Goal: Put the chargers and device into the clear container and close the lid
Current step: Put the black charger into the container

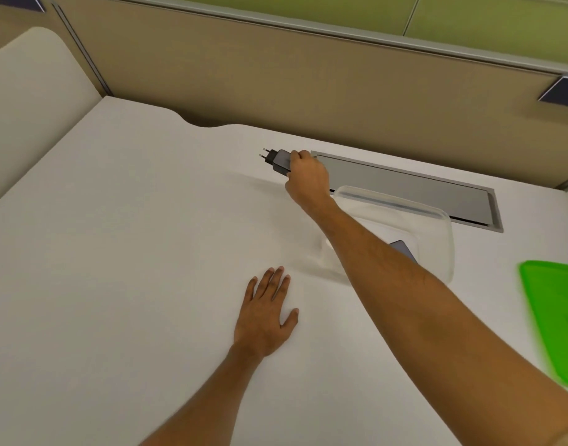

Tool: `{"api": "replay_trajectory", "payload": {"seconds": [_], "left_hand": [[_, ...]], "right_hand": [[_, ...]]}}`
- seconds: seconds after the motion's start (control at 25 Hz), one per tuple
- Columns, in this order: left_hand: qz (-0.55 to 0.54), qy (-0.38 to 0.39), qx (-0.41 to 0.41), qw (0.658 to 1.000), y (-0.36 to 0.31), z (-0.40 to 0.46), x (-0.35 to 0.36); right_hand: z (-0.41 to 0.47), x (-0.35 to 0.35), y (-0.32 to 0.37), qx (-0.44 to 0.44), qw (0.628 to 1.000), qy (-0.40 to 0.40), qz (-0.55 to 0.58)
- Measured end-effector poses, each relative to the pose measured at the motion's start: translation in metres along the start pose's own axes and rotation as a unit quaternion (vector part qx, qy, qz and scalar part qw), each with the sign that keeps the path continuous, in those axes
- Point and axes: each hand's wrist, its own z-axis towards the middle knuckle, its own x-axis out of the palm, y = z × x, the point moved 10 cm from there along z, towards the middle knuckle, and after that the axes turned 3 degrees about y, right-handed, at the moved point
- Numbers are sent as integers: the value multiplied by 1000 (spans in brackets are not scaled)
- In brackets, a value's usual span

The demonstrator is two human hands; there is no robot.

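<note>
From my remote station I record the right hand (308, 178) reaching far across the desk (147, 236), its grip clenched round a dark grey charger (281, 160). The fingers (297, 155) wrap over the near end of the charger body; the two plug pins point left, away from the hand. I cannot tell whether the charger rests on the desk or is lifted just clear of it.

The left hand (266, 313) lies flat on the desk, palm down, fingers spread and released, holding nothing. It sits near the front left corner of the clear container (437, 233) without touching it.

The clear container stands on the desk to the right of centre, lid off, partly crossed by the right forearm (388, 268). Inside it I see one dark flat device (403, 247), mostly hidden by the forearm. The charger is outside the container, beyond its far left corner.

The green lid (552, 310) lies flat on the desk at the right edge of view, well apart from the container and cut off by the frame.

The desk surface is plain white. A grey recessed cable flap (404, 185) is set into it just behind the container. A tan partition panel (276, 75) runs along the far edge of the desk, with a green panel (340, 14) above it. A cream rounded surface (28, 91) adjoins at far left.
</note>
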Motion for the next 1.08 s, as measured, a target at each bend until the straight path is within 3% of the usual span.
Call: {"api": "replay_trajectory", "payload": {"seconds": [0.48, 0.72, 1.08], "left_hand": [[0, -4, 8, 1000, -4, -5, -6], [-13, -10, 14, 1000, -7, -5, -7], [-20, -7, 17, 1000, -8, -5, -8]], "right_hand": [[-104, -68, -120, 143, 984, -92, 57], [-149, -50, -165, 236, 969, -30, 69], [-163, -50, -178, 259, 963, -17, 75]]}}
